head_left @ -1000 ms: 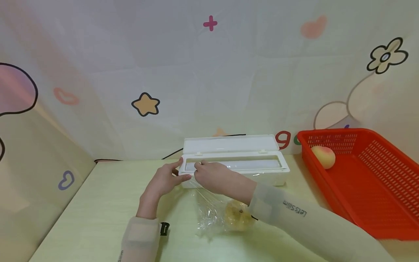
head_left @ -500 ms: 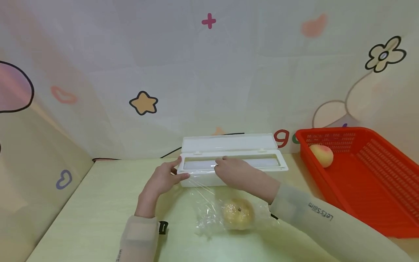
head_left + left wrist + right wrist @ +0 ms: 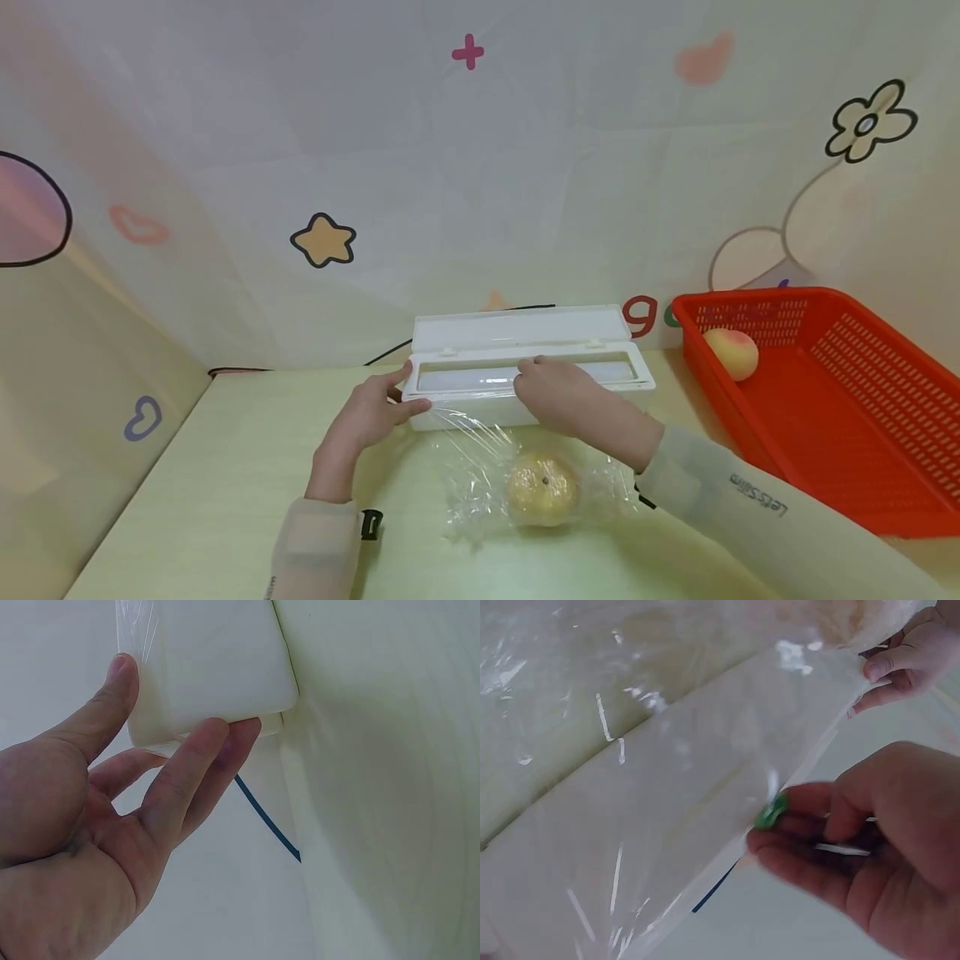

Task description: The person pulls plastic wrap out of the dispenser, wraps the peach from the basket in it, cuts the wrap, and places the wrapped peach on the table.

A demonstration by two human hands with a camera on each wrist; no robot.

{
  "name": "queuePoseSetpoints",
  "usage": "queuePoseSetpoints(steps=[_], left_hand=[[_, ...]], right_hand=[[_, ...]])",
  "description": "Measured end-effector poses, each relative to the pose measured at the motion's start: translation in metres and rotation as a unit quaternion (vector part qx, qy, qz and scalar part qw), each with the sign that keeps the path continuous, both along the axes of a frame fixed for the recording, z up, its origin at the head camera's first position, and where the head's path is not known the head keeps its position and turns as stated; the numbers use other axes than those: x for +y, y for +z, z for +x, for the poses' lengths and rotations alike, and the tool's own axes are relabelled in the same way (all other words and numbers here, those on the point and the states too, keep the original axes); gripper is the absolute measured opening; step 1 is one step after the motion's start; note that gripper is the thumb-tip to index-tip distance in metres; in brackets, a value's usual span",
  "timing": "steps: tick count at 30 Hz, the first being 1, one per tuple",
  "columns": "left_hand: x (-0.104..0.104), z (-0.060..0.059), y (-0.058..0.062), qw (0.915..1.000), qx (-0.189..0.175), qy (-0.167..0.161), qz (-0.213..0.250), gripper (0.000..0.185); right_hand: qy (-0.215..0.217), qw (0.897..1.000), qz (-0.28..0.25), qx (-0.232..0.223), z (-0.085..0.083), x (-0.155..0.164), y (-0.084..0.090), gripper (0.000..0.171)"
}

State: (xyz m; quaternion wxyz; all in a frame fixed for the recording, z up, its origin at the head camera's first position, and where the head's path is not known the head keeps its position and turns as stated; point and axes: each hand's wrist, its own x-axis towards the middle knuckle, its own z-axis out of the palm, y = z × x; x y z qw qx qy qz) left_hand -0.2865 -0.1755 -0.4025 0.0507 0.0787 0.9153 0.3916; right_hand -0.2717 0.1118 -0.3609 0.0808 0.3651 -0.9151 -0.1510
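Head view: you're working on a pale green table (image 3: 225, 467) against a cartoon-print backdrop (image 3: 322, 167); a red basket (image 3: 840, 417) is holding a peach (image 3: 731, 352). Your left hand (image 3: 371, 417) is gripping the white dispenser (image 3: 525, 375)'s end, and your right hand (image 3: 562, 400) is resting on its slot. Cling film (image 3: 480, 467) is covering the orange (image 3: 543, 488).

Left wrist view: thumb and fingers (image 3: 202, 772) are clamping the dispenser's corner.

Right wrist view: fingers (image 3: 795, 832) are pinching a green slider (image 3: 771, 811).

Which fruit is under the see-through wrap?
The yellow-orange fruit on the table in front of the white wrap dispenser: cling film drapes over it. The peach lies bare in the red basket.
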Motion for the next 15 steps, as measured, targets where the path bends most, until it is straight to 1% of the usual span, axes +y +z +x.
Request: queuePoseSetpoints(steps=[3, 7, 9, 11, 15], left_hand=[[0.0, 0.0, 0.001, 1.0, 0.001, 0.0, -0.002, 0.078], [-0.001, 0.001, 0.003, 1.0, 0.002, -0.001, 0.001, 0.077], [-0.001, 0.001, 0.003, 1.0, 0.002, -0.003, 0.004, 0.077], [0.0, 0.0, 0.003, 1.0, 0.004, -0.002, 0.005, 0.077], [0.001, 0.0, 0.002, 1.0, 0.003, -0.003, 0.007, 0.077]], right_hand=[[-0.033, 0.999, -0.015, -0.02, -0.001, 0.011, 0.002, 0.009], [-0.066, 0.996, -0.044, -0.034, -0.001, 0.027, 0.003, 0.013], [-0.076, 0.995, -0.056, -0.033, 0.001, 0.032, 0.003, 0.014], [-0.078, 0.995, -0.063, -0.022, 0.003, 0.035, 0.002, 0.015], [-0.092, 0.993, -0.069, -0.016, 0.01, 0.038, -0.001, 0.014]])
